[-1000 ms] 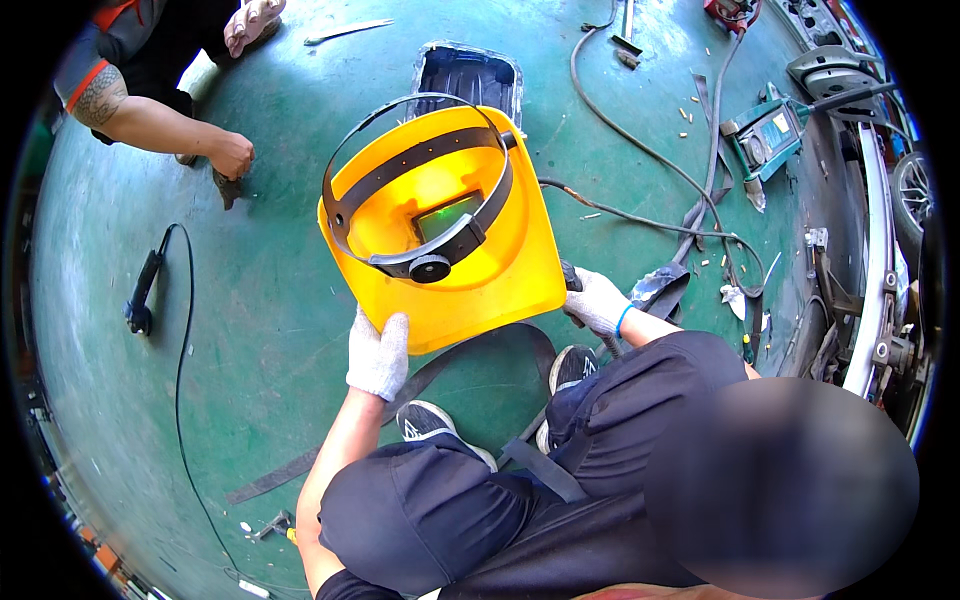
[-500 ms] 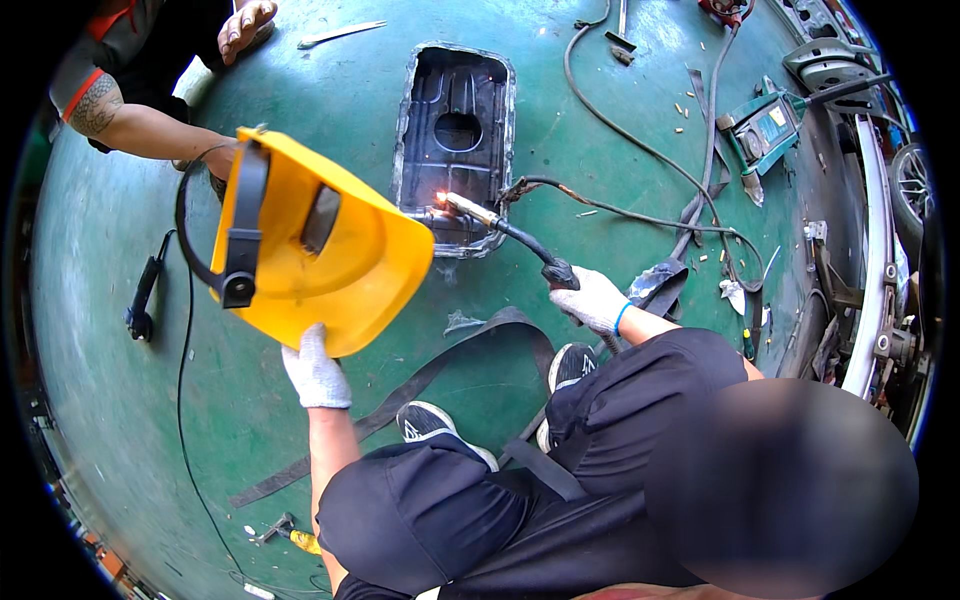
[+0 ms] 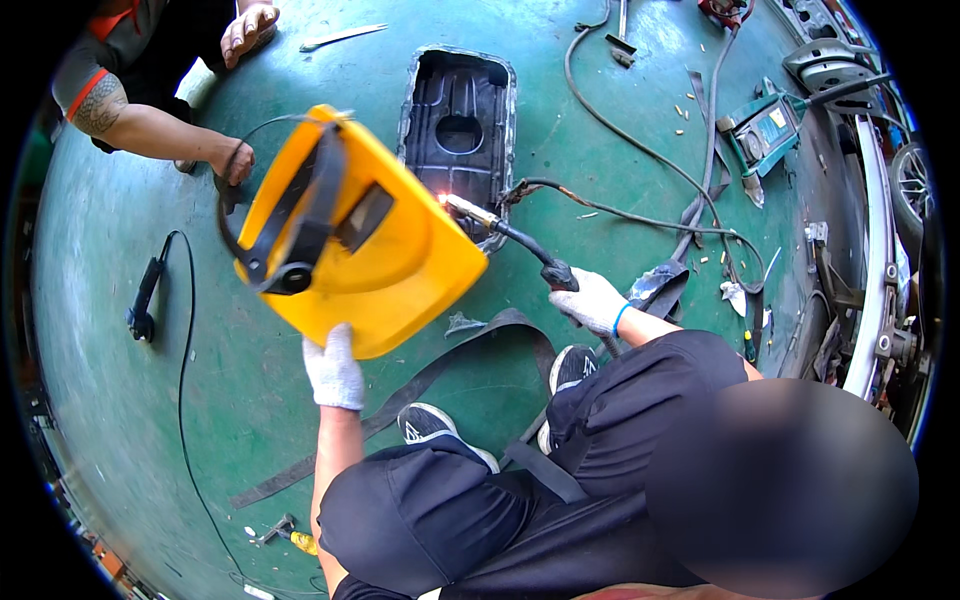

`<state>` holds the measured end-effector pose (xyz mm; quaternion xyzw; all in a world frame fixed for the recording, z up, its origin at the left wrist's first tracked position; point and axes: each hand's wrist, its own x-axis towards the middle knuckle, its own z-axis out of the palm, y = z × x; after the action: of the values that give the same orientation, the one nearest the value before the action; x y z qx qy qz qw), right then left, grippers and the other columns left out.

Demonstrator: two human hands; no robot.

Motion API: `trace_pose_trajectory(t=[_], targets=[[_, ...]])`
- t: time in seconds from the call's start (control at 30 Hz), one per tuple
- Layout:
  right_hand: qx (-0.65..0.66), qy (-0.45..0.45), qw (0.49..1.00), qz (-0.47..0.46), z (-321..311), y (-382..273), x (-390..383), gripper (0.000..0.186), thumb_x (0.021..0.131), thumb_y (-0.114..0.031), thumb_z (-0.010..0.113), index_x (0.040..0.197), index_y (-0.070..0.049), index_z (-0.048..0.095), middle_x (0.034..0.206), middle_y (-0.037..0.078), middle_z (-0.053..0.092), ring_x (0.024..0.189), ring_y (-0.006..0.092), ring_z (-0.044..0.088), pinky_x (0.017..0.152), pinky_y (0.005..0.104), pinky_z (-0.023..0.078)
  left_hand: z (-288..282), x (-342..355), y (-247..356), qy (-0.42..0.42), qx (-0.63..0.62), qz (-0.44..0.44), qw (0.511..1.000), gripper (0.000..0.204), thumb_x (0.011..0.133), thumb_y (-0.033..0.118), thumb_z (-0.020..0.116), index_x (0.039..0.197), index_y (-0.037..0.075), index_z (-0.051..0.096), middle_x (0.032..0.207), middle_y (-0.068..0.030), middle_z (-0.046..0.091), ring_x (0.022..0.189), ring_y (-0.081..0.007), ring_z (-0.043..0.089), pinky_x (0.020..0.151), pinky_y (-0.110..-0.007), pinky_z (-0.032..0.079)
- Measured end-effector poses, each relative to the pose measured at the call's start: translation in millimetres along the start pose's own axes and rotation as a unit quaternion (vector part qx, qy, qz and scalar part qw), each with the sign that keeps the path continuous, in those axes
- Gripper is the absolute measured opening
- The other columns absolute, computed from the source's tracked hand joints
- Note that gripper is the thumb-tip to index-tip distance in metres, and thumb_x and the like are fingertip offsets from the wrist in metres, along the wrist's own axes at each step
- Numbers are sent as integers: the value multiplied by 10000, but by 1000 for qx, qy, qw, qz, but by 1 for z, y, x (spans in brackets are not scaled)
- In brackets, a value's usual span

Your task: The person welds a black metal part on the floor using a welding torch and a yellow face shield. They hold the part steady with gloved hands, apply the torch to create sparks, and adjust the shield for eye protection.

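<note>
In my gloved left hand (image 3: 334, 368) is the lower edge of a yellow welding mask (image 3: 410, 270), with its black headband turned toward me. The mask hangs tilted over the floor and covers the lower left part of a dark metal oil pan (image 3: 483, 95). My gloved right hand (image 3: 588, 298) is closed around the handle of a welding torch (image 3: 515, 233). Its tip points left over the near end of the pan, where a small bright orange glow shows beside the mask's edge. The pan lies on the green floor, with a round opening inside it.
At upper left another person's arm (image 3: 150, 130) reaches toward the mask. A black corded tool (image 3: 147, 295) lies at left. Cables (image 3: 640, 140) and a green machine (image 3: 768, 125) lie at right, near car parts. A dark strap (image 3: 430, 375) curves by my shoes. A hammer (image 3: 275, 528) lies at lower left.
My left hand has moved the mask to the right and tilted it, so it covers more of the pan. The torch has stayed nearly still. The other person's hand now shows apart from the mask's shell.
</note>
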<state>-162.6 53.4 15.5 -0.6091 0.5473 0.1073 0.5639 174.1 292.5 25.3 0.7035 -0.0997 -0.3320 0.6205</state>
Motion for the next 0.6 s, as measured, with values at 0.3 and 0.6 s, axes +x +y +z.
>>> trace_pose_trajectory(t=[0.3, 0.6], targets=[[10, -13, 1000, 17, 1, -2, 2, 240, 925, -251, 698, 1054, -56, 642, 762, 16, 629, 631, 118, 588, 595, 310, 502, 53, -14, -4, -122, 94, 10, 988, 410, 966, 32, 572, 1372, -23, 560, 1243, -138, 714, 1128, -245, 690, 994, -365, 530], [39, -10, 999, 2, 0, 1, -1, 246, 923, -272, 698, 1052, -70, 640, 788, 18, 621, 639, 122, 590, 604, 316, 514, 32, -8, -3, -52, 5, -11, 999, 388, 993, 40, 610, 1370, -27, 551, 1232, -118, 697, 1091, -222, 674, 985, -354, 528]])
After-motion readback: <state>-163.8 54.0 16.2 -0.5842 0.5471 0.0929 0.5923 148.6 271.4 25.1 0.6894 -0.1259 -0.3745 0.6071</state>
